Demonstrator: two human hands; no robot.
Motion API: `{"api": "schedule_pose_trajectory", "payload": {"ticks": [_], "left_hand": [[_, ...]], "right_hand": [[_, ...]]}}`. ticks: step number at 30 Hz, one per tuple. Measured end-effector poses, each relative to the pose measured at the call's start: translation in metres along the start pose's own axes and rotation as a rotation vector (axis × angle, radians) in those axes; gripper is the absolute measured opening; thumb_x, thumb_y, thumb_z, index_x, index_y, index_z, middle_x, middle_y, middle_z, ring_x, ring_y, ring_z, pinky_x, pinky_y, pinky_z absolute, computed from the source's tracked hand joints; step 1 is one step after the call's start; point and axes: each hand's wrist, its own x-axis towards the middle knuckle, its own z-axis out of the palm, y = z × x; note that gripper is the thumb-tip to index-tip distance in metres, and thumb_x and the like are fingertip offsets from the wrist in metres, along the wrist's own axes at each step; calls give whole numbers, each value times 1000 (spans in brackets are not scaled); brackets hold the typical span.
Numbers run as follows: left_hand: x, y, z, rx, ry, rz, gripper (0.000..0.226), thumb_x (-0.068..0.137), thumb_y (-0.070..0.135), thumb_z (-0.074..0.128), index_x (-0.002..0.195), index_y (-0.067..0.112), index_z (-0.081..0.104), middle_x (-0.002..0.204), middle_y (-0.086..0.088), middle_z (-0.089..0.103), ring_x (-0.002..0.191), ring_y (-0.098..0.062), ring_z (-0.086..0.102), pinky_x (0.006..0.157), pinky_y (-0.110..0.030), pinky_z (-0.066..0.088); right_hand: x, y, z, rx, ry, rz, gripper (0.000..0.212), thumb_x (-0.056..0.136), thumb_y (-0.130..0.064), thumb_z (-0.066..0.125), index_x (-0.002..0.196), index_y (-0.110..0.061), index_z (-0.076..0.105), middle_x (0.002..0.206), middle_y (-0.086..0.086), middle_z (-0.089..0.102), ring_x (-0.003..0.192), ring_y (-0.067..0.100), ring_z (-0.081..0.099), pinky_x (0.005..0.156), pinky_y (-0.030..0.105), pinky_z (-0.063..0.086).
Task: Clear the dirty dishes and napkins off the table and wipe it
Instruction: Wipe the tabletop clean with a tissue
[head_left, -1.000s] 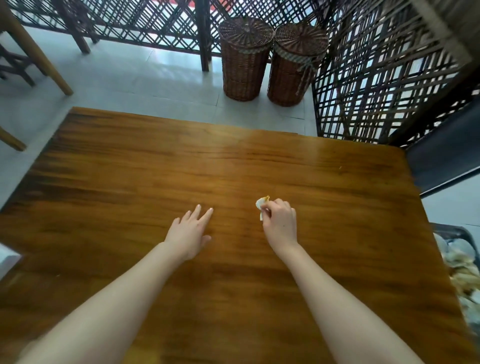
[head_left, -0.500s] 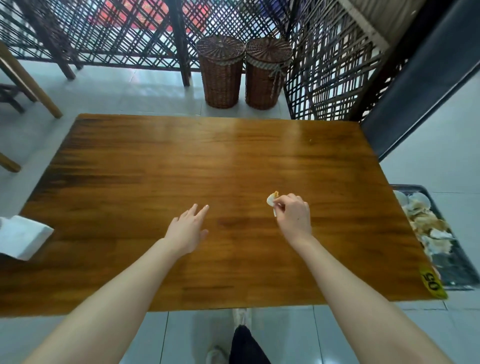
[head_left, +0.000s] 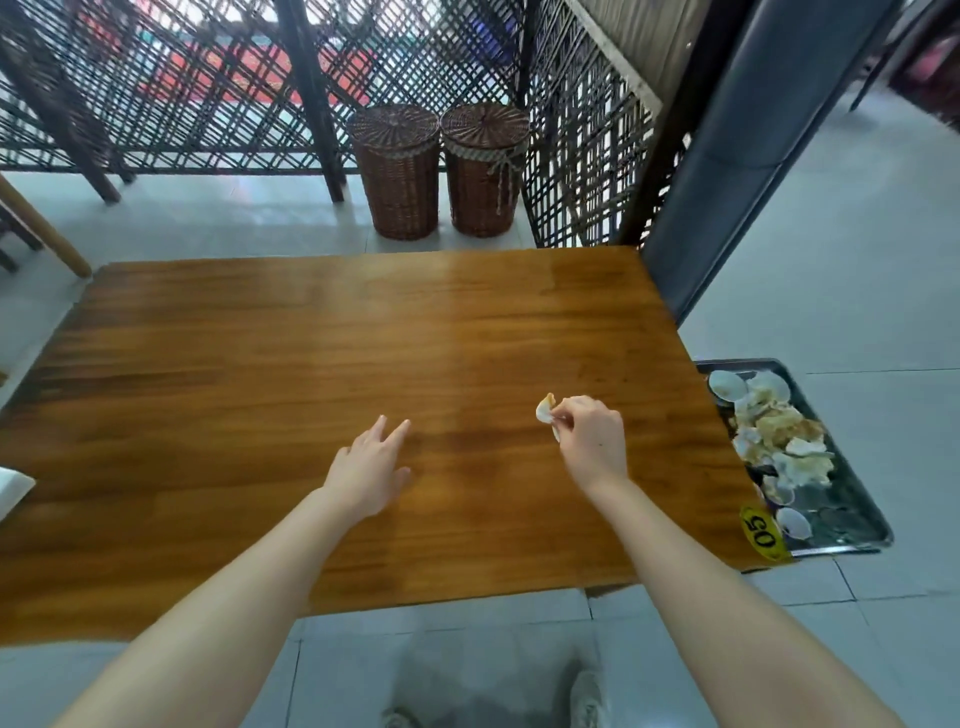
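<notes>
The brown wooden table (head_left: 260, 374) fills the middle of the head view. My right hand (head_left: 592, 441) is over its right half and pinches a small crumpled, stained napkin scrap (head_left: 545, 410) between thumb and fingers. My left hand (head_left: 369, 467) is over the table's middle with straight, slightly spread fingers and holds nothing. A dark tray (head_left: 852, 499) full of dirty white dishes and used napkins (head_left: 779, 431) sits low beside the table's right edge.
A yellow number tag (head_left: 761, 532) sticks out at the table's near right corner. Something white (head_left: 13, 491) shows at the left edge. Two wicker baskets (head_left: 441, 171) stand behind the table by a lattice screen. Wooden chair legs (head_left: 47, 234) are at far left.
The view pulled back and swung right, bringing the tray of dishes fully into sight. My right hand kept pinching the napkin scrap and lifted slightly; my left hand stayed open over the table.
</notes>
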Motion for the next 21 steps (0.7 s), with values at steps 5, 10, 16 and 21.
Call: {"api": "schedule_pose_trajectory", "payload": {"ticks": [5, 10, 16, 21], "left_hand": [[17, 82, 8, -24, 9, -32, 66, 100, 34, 45, 154, 26, 9, 161, -11, 8, 143, -32, 25, 109, -45, 33], [35, 172, 17, -47, 3, -17, 65, 100, 33, 45, 154, 26, 9, 161, -11, 8, 142, -33, 26, 109, -46, 33], [61, 253, 23, -71, 1, 11, 66, 99, 34, 47, 154, 26, 11, 161, -11, 10, 141, -34, 28, 109, -47, 32], [87, 303, 28, -75, -40, 18, 66, 99, 33, 47, 154, 28, 10, 161, -11, 9, 141, -35, 28, 109, -47, 34]], "right_hand": [[14, 80, -45, 4, -16, 1, 17, 88, -12, 67, 104, -10, 72, 99, 4, 71, 88, 16, 63, 82, 34, 52], [24, 161, -80, -39, -80, 27, 16, 91, -10, 61, 103, -10, 72, 99, 4, 70, 92, 20, 62, 85, 40, 49], [38, 243, -112, -59, -118, 99, 18, 92, -13, 58, 103, -10, 72, 99, 6, 70, 90, 22, 62, 84, 34, 47], [45, 303, -137, -68, -114, 179, 14, 91, -10, 59, 97, -8, 72, 93, 9, 70, 88, 27, 63, 81, 42, 49]]}}
